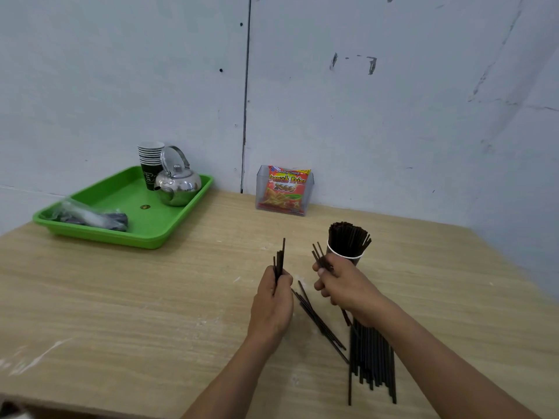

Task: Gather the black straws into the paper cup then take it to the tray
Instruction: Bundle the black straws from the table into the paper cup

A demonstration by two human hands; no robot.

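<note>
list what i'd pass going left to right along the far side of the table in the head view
plastic bag on the green tray → kettle → french fries packet → paper cup full of black straws

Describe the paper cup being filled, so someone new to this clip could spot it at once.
On the wooden table, look right of centre, just beyond the right hand. The paper cup stands there upright, white-rimmed and packed with black straws. Unlike the stack of cups on the green tray, it stands alone, off the tray.
</note>
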